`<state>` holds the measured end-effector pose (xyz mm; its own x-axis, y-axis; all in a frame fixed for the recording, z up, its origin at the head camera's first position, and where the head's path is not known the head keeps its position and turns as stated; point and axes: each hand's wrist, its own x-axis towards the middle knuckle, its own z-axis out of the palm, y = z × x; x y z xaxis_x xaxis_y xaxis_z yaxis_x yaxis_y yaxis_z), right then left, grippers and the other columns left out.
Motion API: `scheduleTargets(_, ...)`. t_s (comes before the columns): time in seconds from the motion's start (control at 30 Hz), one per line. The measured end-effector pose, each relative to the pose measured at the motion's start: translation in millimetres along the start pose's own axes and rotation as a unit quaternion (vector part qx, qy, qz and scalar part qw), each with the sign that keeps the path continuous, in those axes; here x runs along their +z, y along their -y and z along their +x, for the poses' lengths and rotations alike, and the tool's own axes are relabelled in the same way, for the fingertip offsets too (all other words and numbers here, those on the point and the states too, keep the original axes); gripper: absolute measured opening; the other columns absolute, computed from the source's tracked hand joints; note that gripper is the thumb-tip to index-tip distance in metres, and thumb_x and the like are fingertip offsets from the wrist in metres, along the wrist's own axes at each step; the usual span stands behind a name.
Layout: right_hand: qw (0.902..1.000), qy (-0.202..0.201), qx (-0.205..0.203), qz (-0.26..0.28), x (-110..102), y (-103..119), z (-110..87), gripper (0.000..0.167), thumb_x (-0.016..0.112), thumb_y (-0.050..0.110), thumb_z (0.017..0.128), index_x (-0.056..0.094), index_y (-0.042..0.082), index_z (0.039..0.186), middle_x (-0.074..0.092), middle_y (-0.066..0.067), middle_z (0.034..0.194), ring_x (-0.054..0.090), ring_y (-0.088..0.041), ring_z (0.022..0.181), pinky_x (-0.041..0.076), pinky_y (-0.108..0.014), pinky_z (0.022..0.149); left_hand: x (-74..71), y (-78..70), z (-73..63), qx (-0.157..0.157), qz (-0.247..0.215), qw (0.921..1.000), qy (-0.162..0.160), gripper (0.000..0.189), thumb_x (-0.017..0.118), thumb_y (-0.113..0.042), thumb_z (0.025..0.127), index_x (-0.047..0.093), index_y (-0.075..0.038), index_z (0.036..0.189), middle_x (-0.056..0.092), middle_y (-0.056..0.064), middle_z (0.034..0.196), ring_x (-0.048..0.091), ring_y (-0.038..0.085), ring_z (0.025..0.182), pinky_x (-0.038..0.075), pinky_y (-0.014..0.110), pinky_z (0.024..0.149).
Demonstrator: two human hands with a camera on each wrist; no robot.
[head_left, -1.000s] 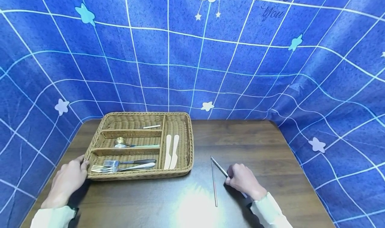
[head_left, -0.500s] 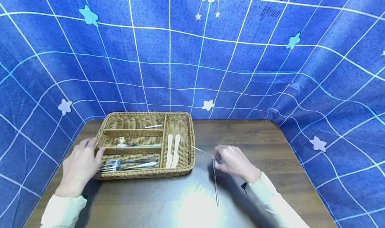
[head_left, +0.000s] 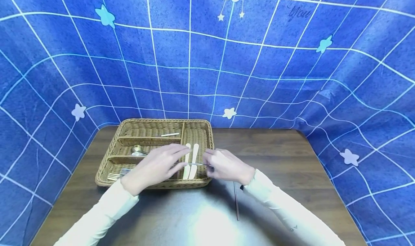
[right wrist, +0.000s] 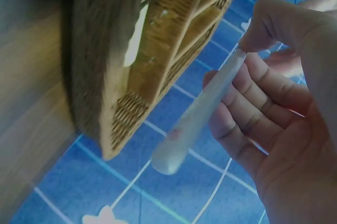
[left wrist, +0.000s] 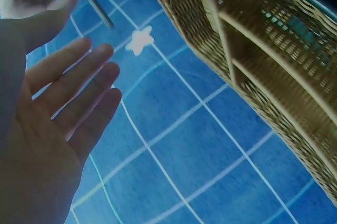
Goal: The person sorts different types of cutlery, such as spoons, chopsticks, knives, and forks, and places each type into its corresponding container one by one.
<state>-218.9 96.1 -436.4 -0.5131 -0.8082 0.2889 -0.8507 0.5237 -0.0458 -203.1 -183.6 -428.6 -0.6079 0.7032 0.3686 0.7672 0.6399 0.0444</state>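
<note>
My right hand [head_left: 227, 165] pinches a thin metal chopstick [right wrist: 200, 113] just above the right end of the wicker cutlery basket [head_left: 202, 183]. In the right wrist view the chopstick's rounded end points toward the camera. My left hand [head_left: 159, 165] hovers over the basket with its fingers extended, close to the chopstick's other end. The left wrist view shows the left palm with nothing in it and the chopstick [left wrist: 95, 2] apart from those fingers. A second chopstick [head_left: 236, 201] lies on the table, its far end hidden by the right hand.
Two pale knives [head_left: 195, 154] lie in the basket's right compartment. A spoon [head_left: 137, 149] is in the middle left compartment, forks [head_left: 124, 171] in the front one, and a white-handled piece [head_left: 170, 134] at the back. A blue star-patterned cloth [head_left: 253, 76] surrounds the wooden table [head_left: 266, 148].
My right hand has lifted the chopstick and moved left to the basket's edge. My left hand has left the basket's left rim and moved right over it.
</note>
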Motion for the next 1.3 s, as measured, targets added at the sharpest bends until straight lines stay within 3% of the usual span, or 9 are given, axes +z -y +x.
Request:
scheduleTargets(0.1, 0.9999, 0.004, -0.013, -0.001, 2, 4, 10.3, 0.023, 0.082, 0.007, 0.077, 0.061, 0.015, 0.086, 0.061, 0.007, 0.082, 0.058, -0.006, 0.068, 0.056, -0.026, 0.066, 5.5, -3.0, 8.7, 0.020, 0.006, 0.9997, 0.012, 0.046, 0.071, -0.033, 0.104, 0.068, -0.006, 0.141, 0.073, 0.012, 0.133, 0.072, 0.028, 0.121, 0.058, 0.045, 0.105)
scheduleTargets(0.27, 0.9994, -0.003, -0.034, -0.005, 1, 8, 21.9, 0.022, 0.081, 0.006, 0.079, 0.062, 0.015, 0.084, 0.063, 0.006, 0.082, 0.056, -0.006, 0.069, 0.056, -0.025, 0.068, 10.3, -4.5, 17.1, 0.035, 0.001, 0.9989, 0.032, 0.024, 0.073, -0.030, 0.103, 0.076, -0.012, 0.119, 0.079, 0.000, 0.102, 0.075, 0.016, 0.088, 0.064, 0.037, 0.081)
scheduleTargets(0.37, 0.9995, 0.001, -0.031, -0.001, -1, 9, 25.3, 0.022, 0.081, 0.007, 0.079, 0.062, 0.015, 0.084, 0.063, 0.005, 0.084, 0.055, -0.006, 0.070, 0.055, -0.024, 0.066, 11.5, -5.5, 19.4, 0.047, 0.004, 0.9982, 0.038, 0.006, 0.075, -0.021, 0.103, 0.074, -0.015, 0.101, 0.070, -0.008, 0.080, 0.061, 0.006, 0.066, 0.057, 0.026, 0.062)
scheduleTargets(0.43, 0.9997, 0.005, -0.025, 0.004, -3, 9, 26.2, 0.020, 0.082, 0.007, 0.079, 0.063, 0.015, 0.085, 0.063, 0.005, 0.084, 0.054, -0.007, 0.070, 0.054, -0.024, 0.066, 11.3, -6.5, 19.9, 0.058, 0.018, 0.9974, 0.039, 0.011, 0.077, -0.008, 0.098, 0.071, -0.016, 0.093, 0.064, -0.010, 0.073, 0.050, 0.003, 0.059, 0.048, 0.020, 0.053)
scheduleTargets(0.6, 0.9995, -0.019, -0.025, 0.010, -2, 8, 25.7, 0.015, 0.082, 0.007, 0.086, 0.070, 0.014, 0.092, 0.065, 0.004, 0.088, 0.056, -0.008, 0.072, 0.055, -0.026, 0.069, 8.5, -6.0, 19.3, 0.057, 0.035, 0.9965, 0.052, 0.033, 0.073, 0.015, 0.081, 0.071, -0.015, 0.094, 0.061, -0.009, 0.069, 0.041, 0.001, 0.053, 0.037, 0.015, 0.046)
scheduleTargets(0.7, 0.9984, -0.049, -0.020, 0.018, 1, 5, 22.8, 0.013, 0.081, 0.013, 0.093, 0.073, 0.012, 0.103, 0.068, 0.002, 0.094, 0.061, -0.009, 0.076, 0.057, -0.030, 0.075, 6.9, -2.2, 17.6, 0.047, 0.022, 0.9971, 0.056, 0.037, 0.072, 0.018, 0.079, 0.073, -0.014, 0.098, 0.063, -0.009, 0.069, 0.042, 0.000, 0.052, 0.038, 0.014, 0.047)
scheduleTargets(0.83, 0.9950, -0.078, 0.035, 0.050, 8, -2, 12.7, 0.034, 0.079, 0.026, 0.099, 0.071, 0.007, 0.125, 0.072, -0.004, 0.109, 0.067, -0.017, 0.087, 0.059, -0.039, 0.084, 4.6, 6.3, 14.1, 0.032, 0.009, 0.9975, 0.062, 0.034, 0.076, 0.016, 0.082, 0.072, -0.016, 0.092, 0.064, -0.009, 0.070, 0.046, 0.000, 0.053, 0.042, 0.013, 0.049)
scheduleTargets(1.07, 0.9716, -0.112, 0.180, 0.104, 31, -17, -21.1, 0.059, 0.073, 0.045, 0.102, 0.060, 0.005, 0.144, 0.070, -0.011, 0.130, 0.070, -0.028, 0.110, 0.058, -0.052, 0.095, -6.8, 43.1, 2.8, -0.039, -0.027, 0.9950, 0.087, 0.021, 0.078, -0.001, 0.095, 0.082, -0.011, 0.113, 0.082, 0.004, 0.103, 0.072, 0.008, 0.073, 0.064, 0.027, 0.073)
scheduleTargets(1.3, 0.9632, -0.102, 0.219, 0.117, 47, -18, -45.4, 0.051, 0.078, 0.037, 0.099, 0.067, 0.002, 0.134, 0.072, -0.014, 0.123, 0.073, -0.030, 0.098, 0.061, -0.049, 0.081, -16.1, 111.7, -2.2, -0.102, -0.020, 0.9911, 0.083, 0.016, 0.078, -0.011, 0.098, 0.083, -0.012, 0.114, 0.082, 0.006, 0.108, 0.078, 0.026, 0.093, 0.064, 0.048, 0.087)
